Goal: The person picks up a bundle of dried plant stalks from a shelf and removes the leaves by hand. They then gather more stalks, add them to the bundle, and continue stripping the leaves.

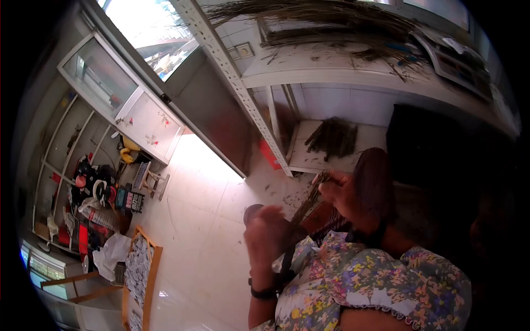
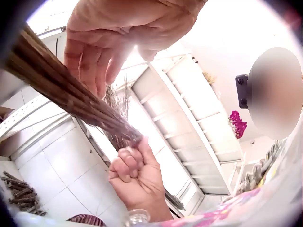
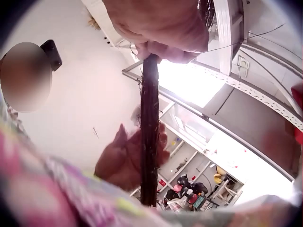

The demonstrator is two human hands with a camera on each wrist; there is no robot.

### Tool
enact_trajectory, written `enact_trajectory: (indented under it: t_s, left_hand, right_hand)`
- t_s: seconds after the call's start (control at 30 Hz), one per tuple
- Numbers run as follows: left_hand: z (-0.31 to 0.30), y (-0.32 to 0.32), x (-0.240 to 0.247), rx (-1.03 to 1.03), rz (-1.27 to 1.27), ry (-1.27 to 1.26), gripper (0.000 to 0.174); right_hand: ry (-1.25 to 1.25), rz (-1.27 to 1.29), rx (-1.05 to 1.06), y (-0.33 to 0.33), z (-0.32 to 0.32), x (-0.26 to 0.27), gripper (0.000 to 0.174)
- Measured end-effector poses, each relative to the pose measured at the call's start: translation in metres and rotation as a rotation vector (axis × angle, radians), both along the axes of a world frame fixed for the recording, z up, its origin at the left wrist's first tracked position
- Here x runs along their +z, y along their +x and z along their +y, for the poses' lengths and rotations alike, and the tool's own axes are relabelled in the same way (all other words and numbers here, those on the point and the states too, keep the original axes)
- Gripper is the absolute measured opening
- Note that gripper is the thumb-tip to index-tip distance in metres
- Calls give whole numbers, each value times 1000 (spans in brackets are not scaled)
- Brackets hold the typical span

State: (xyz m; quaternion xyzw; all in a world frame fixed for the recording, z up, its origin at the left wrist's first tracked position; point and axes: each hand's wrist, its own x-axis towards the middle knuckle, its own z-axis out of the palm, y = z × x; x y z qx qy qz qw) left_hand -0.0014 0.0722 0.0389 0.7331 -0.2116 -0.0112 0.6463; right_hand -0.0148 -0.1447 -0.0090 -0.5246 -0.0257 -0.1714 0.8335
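Observation:
A slim bundle of dried brown stalks [image 1: 307, 206] slants down in front of the person's lap. One end of it sits in the right hand [image 1: 343, 197], whose fingers curl round the stalks [image 2: 71, 87]; the fist [image 2: 137, 177] shows plainly in the left wrist view. Off to the left of the bundle, the left hand [image 1: 263, 234] is slightly blurred, its fingers extended. Seen from the left wrist, that hand [image 2: 130, 28] hangs beside the stalks with fingers nearly straight. In the right wrist view, the open left palm [image 3: 125, 158] lies behind the bundle [image 3: 150, 118].
A pile of short stalk bundles [image 1: 333, 138] lies on the low shelf ahead. Long loose stalks [image 1: 314, 19] cover the upper shelf [image 1: 331, 76]. Stalk scraps litter the tiled floor [image 1: 204, 220]. At the left stand a wooden frame [image 1: 157, 276] and a cluttered rack [image 1: 69, 140].

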Motion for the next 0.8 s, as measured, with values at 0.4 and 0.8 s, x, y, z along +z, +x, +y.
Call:
enact_trajectory:
  t_s: [0.4,0.8]
  left_hand:
    - [24,-21,-19,158,-279,183,49]
    - [21,-25,-19,314,-532,338,28]
  right_hand:
    - [407,-145,-72,10,-45,7,9]
    - [477,-94,-9,10,-37,7,10]
